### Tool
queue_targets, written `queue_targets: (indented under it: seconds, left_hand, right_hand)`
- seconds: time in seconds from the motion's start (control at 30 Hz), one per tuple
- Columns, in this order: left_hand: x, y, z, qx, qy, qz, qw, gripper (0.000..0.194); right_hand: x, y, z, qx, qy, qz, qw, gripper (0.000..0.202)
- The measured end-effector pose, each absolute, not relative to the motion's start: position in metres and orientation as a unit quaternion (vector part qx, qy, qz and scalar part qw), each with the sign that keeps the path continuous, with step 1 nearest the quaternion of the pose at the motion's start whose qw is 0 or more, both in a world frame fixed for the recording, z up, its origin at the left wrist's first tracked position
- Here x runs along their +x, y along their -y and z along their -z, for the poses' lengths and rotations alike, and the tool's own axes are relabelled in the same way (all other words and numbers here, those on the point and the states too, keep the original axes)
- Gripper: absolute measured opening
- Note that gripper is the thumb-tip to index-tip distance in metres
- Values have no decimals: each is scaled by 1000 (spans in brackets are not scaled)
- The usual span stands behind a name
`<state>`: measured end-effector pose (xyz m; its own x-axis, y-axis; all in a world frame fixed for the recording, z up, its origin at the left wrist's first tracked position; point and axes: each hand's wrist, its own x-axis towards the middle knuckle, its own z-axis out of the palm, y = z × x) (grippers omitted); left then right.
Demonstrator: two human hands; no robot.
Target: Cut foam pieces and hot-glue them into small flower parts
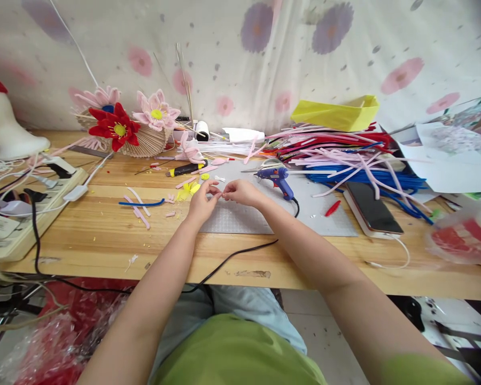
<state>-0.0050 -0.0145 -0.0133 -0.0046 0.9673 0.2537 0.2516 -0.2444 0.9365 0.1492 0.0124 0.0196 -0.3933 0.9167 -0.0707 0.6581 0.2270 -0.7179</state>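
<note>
While L hand (202, 202) is nr R hand (243, 193), clear tub (463, 238) shows red.

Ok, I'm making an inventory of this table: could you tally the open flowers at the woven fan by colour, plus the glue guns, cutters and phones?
Pink flowers: 2
Red flower: 1
Glue gun: 1
Cutter: 1
Phone: 1
Total: 6
</note>
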Motion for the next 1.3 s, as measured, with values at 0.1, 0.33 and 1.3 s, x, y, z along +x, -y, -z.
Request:
queue_targets:
  seconds: [0.1,0.33,1.3]
  left_hand:
    - [-5,10,18,602,-489,-516,364,29]
    - [-4,7,17,498,-504,-573,411,27]
    - [2,5,13,289,-477,-647,519,33]
  right_hand:
    - [146,-13,-20,-507,770,-339,186,12]
    - [173,-6,-37,-480,750,-427,158,9]
    - [310,-113,-9,-534,844,34,-18,41]
